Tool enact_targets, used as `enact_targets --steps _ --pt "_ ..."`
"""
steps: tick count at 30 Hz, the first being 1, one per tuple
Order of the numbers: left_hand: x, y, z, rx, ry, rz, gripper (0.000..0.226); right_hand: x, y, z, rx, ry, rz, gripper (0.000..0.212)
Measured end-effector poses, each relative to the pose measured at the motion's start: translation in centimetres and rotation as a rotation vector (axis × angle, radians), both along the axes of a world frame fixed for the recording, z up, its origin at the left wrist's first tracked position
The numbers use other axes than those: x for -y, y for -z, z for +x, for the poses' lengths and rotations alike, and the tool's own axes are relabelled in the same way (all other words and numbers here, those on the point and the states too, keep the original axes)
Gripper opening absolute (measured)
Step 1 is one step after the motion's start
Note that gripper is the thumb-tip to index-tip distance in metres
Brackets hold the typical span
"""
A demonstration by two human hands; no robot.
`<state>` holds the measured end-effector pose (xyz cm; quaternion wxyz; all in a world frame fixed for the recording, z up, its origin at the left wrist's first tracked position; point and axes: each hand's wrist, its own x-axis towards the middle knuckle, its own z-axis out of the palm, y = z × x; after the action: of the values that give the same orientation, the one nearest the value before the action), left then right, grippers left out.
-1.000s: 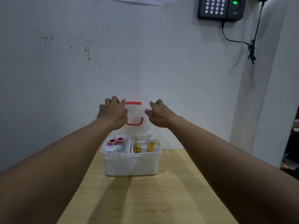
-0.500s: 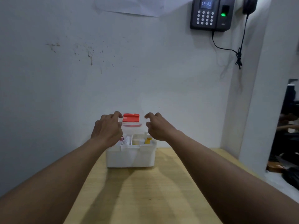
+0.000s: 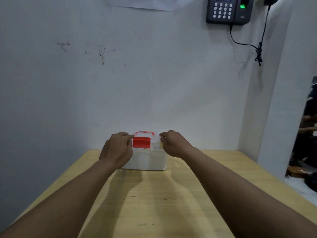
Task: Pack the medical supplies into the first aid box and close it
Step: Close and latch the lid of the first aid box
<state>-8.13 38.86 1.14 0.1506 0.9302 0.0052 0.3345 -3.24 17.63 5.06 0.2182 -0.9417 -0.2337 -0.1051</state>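
Observation:
A white first aid box (image 3: 147,160) stands at the far end of the wooden table (image 3: 154,203), near the wall. Its clear lid is down over the body, with a red latch (image 3: 141,142) at the front and a red handle (image 3: 145,133) on top. My left hand (image 3: 116,150) grips the lid's left side, fingers on top near the latch. On the lid's right side rests my right hand (image 3: 173,143), fingers curled over the edge. The supplies inside are mostly hidden; a bit of yellow shows through the lid.
A white wall rises just behind the box. A black keypad device (image 3: 228,10) with a hanging cable (image 3: 257,48) is mounted high on the right. The table's right edge borders a dark doorway area (image 3: 308,143).
The lid stood upright a second ago with the supplies visible. Both hands brought it forward and down onto the box. The view also tilted up.

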Motion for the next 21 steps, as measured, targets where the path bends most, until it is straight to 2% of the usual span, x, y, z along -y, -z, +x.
enact_targets --steps 3,6,10,12,15,18,21 --pt "0.0 0.1 0.1 0.065 0.022 -0.107 0.033 0.2 0.1 0.3 -0.03 0.003 0.016 0.039" --pt "0.1 0.0 0.3 0.099 -0.005 -0.113 0.03 0.4 0.1 0.3 -0.05 -0.001 0.047 0.043" --pt "0.6 -0.7 0.6 0.068 -0.064 -0.214 0.043 -0.1 0.0 0.0 -0.077 0.029 0.12 0.042" --pt "1.0 -1.1 0.7 0.05 -0.078 -0.283 0.046 -0.7 -0.1 -0.2 -0.101 0.046 0.164 0.051" --pt "1.4 -1.5 0.7 0.038 -0.084 -0.369 0.041 -1.4 -0.3 -0.3 -0.114 0.084 0.212 0.062" --pt "1.1 -1.3 0.7 0.016 -0.029 -0.448 0.037 -1.5 -0.5 -0.3 -0.104 0.101 0.218 0.065" --pt "0.6 -0.6 0.5 -0.097 0.015 -0.376 0.061 -1.3 -0.3 0.1 -0.158 0.073 0.175 0.077"
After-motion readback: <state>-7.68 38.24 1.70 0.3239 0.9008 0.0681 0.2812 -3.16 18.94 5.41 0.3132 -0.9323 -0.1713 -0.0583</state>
